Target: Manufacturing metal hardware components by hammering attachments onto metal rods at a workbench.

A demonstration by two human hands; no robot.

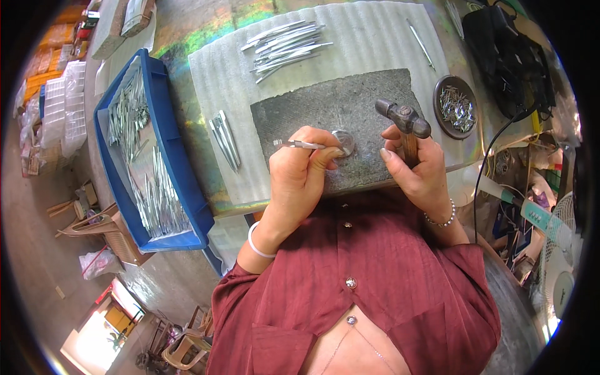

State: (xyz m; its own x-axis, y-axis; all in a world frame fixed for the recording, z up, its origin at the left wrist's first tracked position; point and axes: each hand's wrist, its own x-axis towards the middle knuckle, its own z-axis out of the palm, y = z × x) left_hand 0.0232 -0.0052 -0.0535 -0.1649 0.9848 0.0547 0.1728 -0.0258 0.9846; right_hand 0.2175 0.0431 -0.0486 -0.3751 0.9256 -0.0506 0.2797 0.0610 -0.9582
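Note:
My left hand [300, 162] is closed in a pinch on a slim silver metal rod [301, 144], which lies almost level. Its right end reaches a round, shiny worn spot [345, 141] on a dark grey slab [287, 112]. Whether the tip touches the spot, I cannot tell. My right hand [420, 162] is wrapped round the wooden handle of a hammer [403, 117]. The dark metal hammer head stands up above the fingers, over the slab's right side and apart from the rod.
White foam sheet [212, 81] lies under the slab. On it are a pile of slim metal pieces [287, 49], several more [225, 140], and one single piece [420, 44]. A blue tray [172, 115] of pieces stands left; a round dish [455, 107] of small metal bits, right. A black bag [506, 56] lies beyond.

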